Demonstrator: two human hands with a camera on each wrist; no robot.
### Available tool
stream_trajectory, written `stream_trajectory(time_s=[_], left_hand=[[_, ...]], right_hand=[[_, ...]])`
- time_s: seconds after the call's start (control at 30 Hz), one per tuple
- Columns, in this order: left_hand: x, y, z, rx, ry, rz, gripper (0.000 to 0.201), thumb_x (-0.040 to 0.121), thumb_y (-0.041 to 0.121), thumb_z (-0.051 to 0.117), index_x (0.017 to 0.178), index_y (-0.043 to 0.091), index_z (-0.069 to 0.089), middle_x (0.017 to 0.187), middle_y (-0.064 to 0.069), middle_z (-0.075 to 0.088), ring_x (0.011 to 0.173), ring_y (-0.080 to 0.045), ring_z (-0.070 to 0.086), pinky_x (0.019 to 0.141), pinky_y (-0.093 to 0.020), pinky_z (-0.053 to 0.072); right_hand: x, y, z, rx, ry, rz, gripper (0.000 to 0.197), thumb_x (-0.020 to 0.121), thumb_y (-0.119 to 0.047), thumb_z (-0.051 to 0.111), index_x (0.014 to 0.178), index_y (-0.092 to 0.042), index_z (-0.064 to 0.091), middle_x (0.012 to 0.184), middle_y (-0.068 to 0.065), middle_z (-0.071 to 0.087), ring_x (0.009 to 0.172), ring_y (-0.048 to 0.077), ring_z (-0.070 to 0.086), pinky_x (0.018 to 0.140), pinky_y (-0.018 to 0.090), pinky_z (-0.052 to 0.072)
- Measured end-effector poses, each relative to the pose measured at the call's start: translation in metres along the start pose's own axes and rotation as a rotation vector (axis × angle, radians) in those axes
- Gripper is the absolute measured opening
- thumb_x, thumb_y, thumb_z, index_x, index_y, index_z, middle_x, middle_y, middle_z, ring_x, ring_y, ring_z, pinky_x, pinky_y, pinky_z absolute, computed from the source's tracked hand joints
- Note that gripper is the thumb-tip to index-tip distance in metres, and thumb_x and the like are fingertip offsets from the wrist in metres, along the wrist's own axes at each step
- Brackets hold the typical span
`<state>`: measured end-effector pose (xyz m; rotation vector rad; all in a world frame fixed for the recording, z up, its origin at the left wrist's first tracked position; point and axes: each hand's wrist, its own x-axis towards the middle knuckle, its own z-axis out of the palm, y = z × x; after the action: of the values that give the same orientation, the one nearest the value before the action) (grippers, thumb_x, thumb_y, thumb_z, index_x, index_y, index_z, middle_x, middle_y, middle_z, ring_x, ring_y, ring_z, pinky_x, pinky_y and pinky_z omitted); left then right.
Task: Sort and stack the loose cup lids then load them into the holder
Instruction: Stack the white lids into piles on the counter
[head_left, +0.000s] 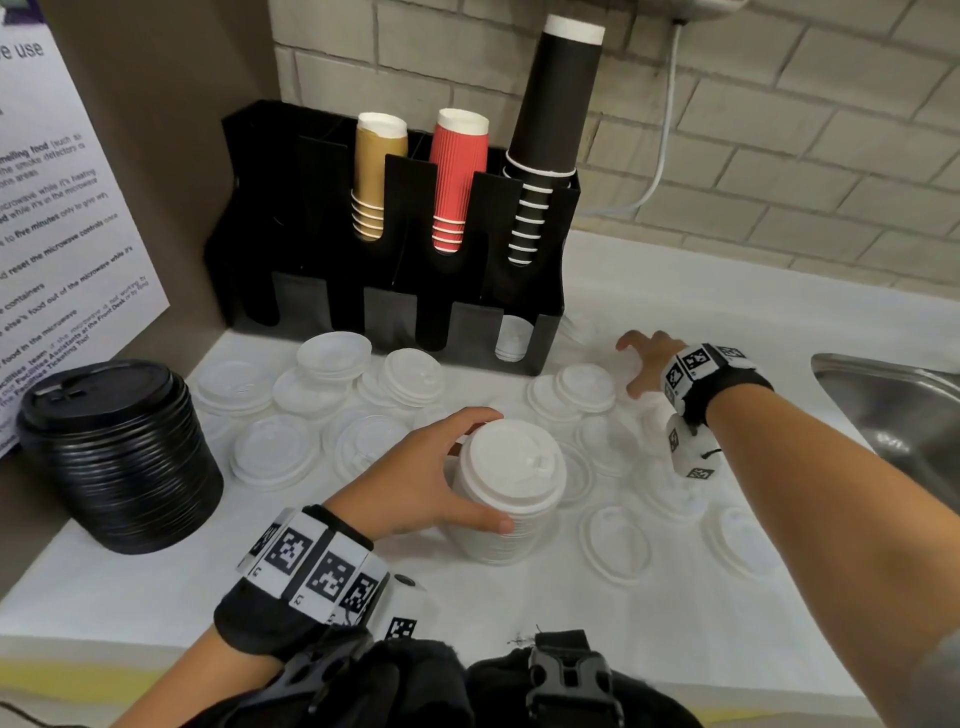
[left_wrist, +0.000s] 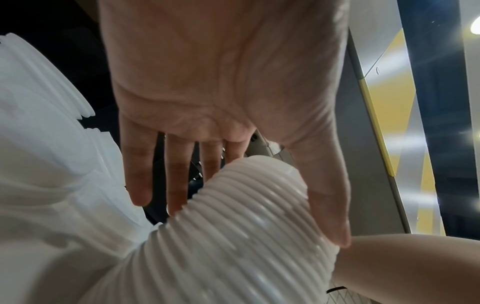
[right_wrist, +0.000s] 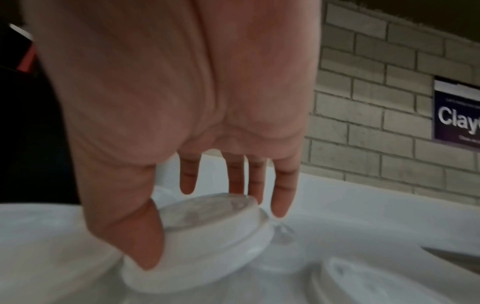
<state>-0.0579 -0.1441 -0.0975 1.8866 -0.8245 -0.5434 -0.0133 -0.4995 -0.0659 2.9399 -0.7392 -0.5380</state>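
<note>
We are midway through stacking: our left hand (head_left: 415, 475) steadies a tall stack of white lids (head_left: 506, 493) standing on the tabletop (head_left: 156, 587) near the centre, fingers (left_wrist: 179, 185) and thumb curled round its ribbed side. At two o'clock from that stack our right hand (head_left: 647, 366) reaches down over a small pile of white lids (right_wrist: 207, 228), the thumb against the near rim and the fingers spread past the far side; from the wrist view we cannot tell whether the fingertips press the rim yet.

The next move, as we judge it, is to close on that pile, lift it level and seat it on the tall stack, matching lid size first. The lids are thin and slippery, so a skewed set-down could tip the column.

More loose lids (head_left: 332, 410) lie scattered from nine o'clock round to four o'clock of the stack, some in short piles, some single and almost invisible against the white surface. They are round, domed, glossy plastic with raised rims, and nested they make fine ridges. A stack of black lids (head_left: 124, 457) stands at nine o'clock, matte and dense.

The black holder (head_left: 395, 234) stands at twelve o'clock, with slotted fronts; it carries gold, red ribbed and black paper cups above, and a few white lids show in its lower right slot.
</note>
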Motion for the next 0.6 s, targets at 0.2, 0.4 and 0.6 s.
stream_trajectory(time_s=[0.2, 0.4, 0.6], left_hand=[[-0.001, 0.002, 0.002, -0.014, 0.005, -0.011, 0.087, 0.057, 0.035, 0.092, 0.13, 0.045, 0.045, 0.124, 0.028, 0.053, 0.112, 0.015, 0.047, 0.092, -0.012, 0.04], [-0.003, 0.004, 0.008, -0.002, 0.043, -0.025, 0.09, 0.057, 0.035, 0.093, 0.13, 0.042, 0.04, 0.125, 0.025, 0.049, 0.111, 0.013, 0.046, 0.091, -0.015, 0.042], [-0.003, 0.004, 0.018, -0.038, 0.135, -0.028, 0.084, 0.059, 0.037, 0.091, 0.127, 0.039, 0.041, 0.125, 0.024, 0.049, 0.114, 0.011, 0.045, 0.088, -0.019, 0.041]], right_hand=[[-0.036, -0.008, -0.024, -0.131, 0.211, 0.067, 0.07, 0.077, -0.024, 0.069, 0.137, -0.034, 0.036, 0.133, 0.012, 0.034, 0.126, 0.035, 0.033, 0.094, 0.048, 0.038], [-0.116, -0.025, -0.031, 0.73, 0.208, -0.374, 0.057, 0.075, -0.022, 0.077, 0.122, -0.041, 0.051, 0.117, 0.0, 0.047, 0.107, 0.021, 0.05, 0.087, 0.025, 0.04], [-0.181, -0.058, 0.014, 1.027, 0.195, -0.608, 0.043, 0.075, -0.023, 0.079, 0.111, -0.041, 0.063, 0.119, -0.016, 0.057, 0.1, 0.004, 0.054, 0.074, 0.011, 0.045]])
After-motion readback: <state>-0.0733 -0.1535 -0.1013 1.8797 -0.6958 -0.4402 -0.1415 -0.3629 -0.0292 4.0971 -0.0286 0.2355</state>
